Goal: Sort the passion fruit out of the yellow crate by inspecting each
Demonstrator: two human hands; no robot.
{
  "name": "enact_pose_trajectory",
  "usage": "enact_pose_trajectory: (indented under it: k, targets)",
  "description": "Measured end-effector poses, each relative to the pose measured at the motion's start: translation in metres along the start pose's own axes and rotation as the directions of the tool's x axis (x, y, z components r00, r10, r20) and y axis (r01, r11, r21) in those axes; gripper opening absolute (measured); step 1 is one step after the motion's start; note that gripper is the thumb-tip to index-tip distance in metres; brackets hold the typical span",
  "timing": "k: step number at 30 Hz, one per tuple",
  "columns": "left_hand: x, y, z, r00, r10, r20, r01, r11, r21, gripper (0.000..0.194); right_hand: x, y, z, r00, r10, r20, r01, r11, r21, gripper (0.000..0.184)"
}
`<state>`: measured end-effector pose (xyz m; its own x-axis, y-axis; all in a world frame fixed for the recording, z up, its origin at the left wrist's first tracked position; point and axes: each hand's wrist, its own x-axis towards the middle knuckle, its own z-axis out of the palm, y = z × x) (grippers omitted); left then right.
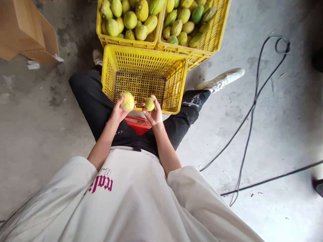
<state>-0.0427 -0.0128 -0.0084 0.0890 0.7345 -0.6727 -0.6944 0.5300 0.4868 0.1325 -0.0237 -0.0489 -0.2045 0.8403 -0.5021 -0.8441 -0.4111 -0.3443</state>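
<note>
My left hand point(120, 108) is closed round a pale yellow melon-like fruit point(127, 102), its thumb on the near side and fingertips showing at the right. In my right hand point(154, 112) sits a smaller yellow-green fruit point(149, 104), gripped between thumb and fingers. Both hands are side by side over the near rim of a yellow slatted crate point(145, 50), whose dark perforated bottom shows. The two fruits are apart from each other. The undersides of both are hidden by my palms.
Behind stand a left yellow crate point(126, 41) and a right yellow crate point(214, 45), both full of green and yellow fruits. Something red point(138, 125) lies between my legs. A cardboard box point(30, 30) stands at the left; black cable point(254, 101) crosses the concrete floor point(277, 134).
</note>
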Motion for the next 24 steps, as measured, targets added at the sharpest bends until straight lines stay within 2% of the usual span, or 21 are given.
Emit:
enact_pose_trajectory:
  k: [3,8,13,18,21,24]
  targets:
    - [-0.001,0.0,0.001,1.0,0.001,0.026,-0.002,0.999,0.034,0.034,0.001,0.002,-0.001,1.0,-0.022,-0.01,0.021,0.998,-0.058,0.028]
    - [0.001,0.001,0.001,1.0,0.014,-0.022,-0.013,0.998,0.058,0.035,0.005,0.004,-0.002,0.999,-0.009,-0.031,0.007,0.999,-0.04,0.023]
    - [0.003,0.002,0.001,0.998,-0.025,-0.062,0.027,0.999,0.033,0.039,0.008,0.005,-0.002,1.0,0.001,-0.02,-0.001,1.0,-0.026,0.025]
    - [-0.005,0.005,0.005,0.998,-0.064,0.0,0.064,0.996,-0.056,0.055,0.006,0.005,-0.003,1.0,0.023,-0.012,-0.023,1.0,-0.003,0.031]
    - [-0.006,0.006,0.007,0.996,-0.078,0.029,0.08,0.995,-0.063,0.05,0.003,0.003,0.001,0.999,0.027,-0.036,-0.027,1.0,-0.007,0.028]
    - [-0.003,0.005,0.004,0.998,-0.07,0.002,0.07,0.996,-0.047,0.045,0.001,0.0,0.007,0.996,0.021,-0.091,-0.023,1.0,-0.017,0.019]
